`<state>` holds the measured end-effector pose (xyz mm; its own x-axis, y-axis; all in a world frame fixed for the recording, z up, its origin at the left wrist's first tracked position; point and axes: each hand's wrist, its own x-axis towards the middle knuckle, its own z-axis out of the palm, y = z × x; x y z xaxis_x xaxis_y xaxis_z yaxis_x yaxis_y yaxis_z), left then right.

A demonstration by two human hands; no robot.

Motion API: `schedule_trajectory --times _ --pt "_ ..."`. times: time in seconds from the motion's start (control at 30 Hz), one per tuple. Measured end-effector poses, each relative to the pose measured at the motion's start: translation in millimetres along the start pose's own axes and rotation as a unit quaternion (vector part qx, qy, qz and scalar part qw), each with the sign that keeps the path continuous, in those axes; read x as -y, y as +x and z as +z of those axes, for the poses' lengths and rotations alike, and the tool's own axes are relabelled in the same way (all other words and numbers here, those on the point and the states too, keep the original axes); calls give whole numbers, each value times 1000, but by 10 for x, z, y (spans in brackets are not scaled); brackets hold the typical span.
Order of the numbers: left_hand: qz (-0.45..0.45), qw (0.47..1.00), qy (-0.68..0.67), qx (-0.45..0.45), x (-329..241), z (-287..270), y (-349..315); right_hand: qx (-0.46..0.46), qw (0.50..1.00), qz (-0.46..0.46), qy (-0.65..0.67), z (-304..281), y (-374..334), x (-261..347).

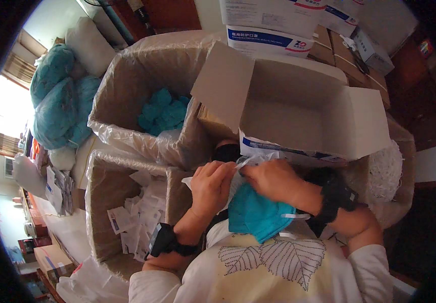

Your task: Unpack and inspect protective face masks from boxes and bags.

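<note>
Beyond hands point(273, 179), way into carton point(293, 113) between flaps point(223, 83)

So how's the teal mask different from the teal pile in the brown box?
The teal mask is just below the right hand; the teal pile sits inside the brown box. The mask looks big and smooth; the pile looks jumbled. The mask shows a white strap; I can't make out any on the pile. Both are teal.

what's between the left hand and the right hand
In the head view, crumpled clear plastic lies between the fingertips of the left hand and the right hand; a teal mask shows just below the right hand.
</note>
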<state>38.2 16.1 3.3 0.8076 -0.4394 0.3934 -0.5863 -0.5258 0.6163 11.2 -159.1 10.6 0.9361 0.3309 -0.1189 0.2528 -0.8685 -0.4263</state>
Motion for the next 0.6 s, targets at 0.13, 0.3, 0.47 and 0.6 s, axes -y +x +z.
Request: schedule_trajectory --times 0.13,0.3,0.47,0.6 --pt "5 1000 -14 3 9 -9 -9 -1 1000 3 20 -11 2 50" --pt "-154 978 -131 -49 111 89 -99 -98 987 -12 124 -12 -71 83" --pt "-266 932 -239 -63 75 151 -151 -179 971 -13 158 36 -118 66" --pt "-316 885 -338 -55 79 167 -186 -240 950 -31 198 96 -133 72"
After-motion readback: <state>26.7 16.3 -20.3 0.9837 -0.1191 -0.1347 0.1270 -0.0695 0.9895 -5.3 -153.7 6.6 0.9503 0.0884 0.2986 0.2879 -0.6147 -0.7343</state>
